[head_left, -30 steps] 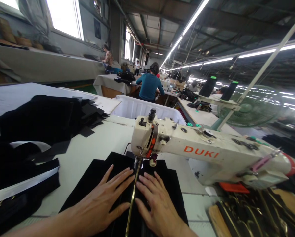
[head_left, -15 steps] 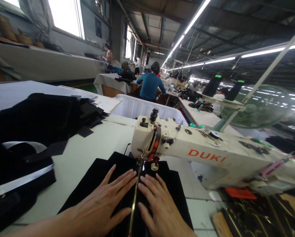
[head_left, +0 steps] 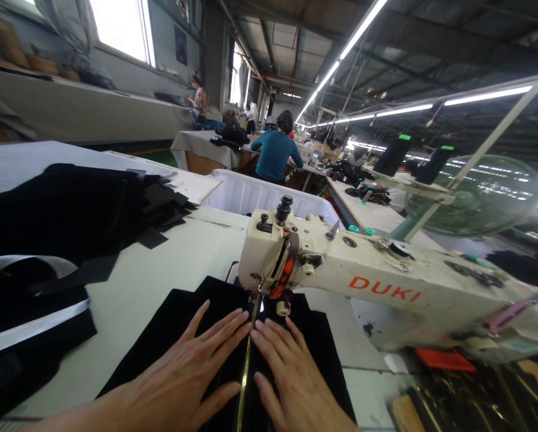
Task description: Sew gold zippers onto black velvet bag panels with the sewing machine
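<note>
A piece of black fabric lies on the white table under the head of a cream sewing machine marked DUKI. A thin gold strip runs down the middle of the cloth toward the needle. My left hand lies flat on the fabric just left of the strip, fingers stretched out. My right hand lies flat just right of it, fingers spread, tips close to the presser foot. Neither hand grips anything.
Stacks of black cut pieces and white strips cover the left of the table. A white bin stands behind the machine. A green fan is at right. A person in a teal top sits ahead.
Both hands have crept slightly forward along the strip toward the needle. The camera has shifted a little, so the machine sits further right in the picture.
</note>
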{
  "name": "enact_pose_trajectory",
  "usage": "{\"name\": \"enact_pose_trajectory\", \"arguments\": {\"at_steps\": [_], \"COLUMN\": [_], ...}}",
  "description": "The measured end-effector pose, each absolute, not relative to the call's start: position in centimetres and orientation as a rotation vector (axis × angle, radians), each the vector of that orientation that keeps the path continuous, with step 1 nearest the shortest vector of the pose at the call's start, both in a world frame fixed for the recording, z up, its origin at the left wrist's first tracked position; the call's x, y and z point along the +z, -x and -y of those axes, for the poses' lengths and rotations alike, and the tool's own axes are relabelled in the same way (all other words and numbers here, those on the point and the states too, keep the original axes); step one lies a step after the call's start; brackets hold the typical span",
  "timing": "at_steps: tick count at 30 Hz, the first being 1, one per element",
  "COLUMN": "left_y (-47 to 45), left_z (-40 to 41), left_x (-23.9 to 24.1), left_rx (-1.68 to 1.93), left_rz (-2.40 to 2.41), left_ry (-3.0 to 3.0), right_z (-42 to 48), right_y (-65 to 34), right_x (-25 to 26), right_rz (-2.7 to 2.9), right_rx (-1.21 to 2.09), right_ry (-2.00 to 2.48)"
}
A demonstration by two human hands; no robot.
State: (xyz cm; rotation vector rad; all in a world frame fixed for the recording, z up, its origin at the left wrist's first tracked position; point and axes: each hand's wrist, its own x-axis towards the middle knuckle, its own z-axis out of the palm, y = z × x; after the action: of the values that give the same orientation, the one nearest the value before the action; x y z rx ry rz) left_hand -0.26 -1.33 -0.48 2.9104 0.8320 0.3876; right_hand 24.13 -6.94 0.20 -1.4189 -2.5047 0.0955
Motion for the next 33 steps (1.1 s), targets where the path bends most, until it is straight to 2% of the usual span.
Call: {"name": "enact_pose_trajectory", "arguments": {"at_steps": [16, 33], "left_y": [0.3, 0.3], "left_z": [1.3, 1.2], "left_x": [-0.9, -0.5], "left_rx": [0.459, 0.373], "left_rz": [-0.889, -0.882], "left_ry": [-2.821, -2.79], "right_z": [6.9, 6.5], "right_y": [-24.2, -24.3], "right_x": [0.4, -0.7], "right_rz": [2.527, 2.528], "right_rx": [0.158, 0.047], "right_ry": [1.453, 1.392]}}
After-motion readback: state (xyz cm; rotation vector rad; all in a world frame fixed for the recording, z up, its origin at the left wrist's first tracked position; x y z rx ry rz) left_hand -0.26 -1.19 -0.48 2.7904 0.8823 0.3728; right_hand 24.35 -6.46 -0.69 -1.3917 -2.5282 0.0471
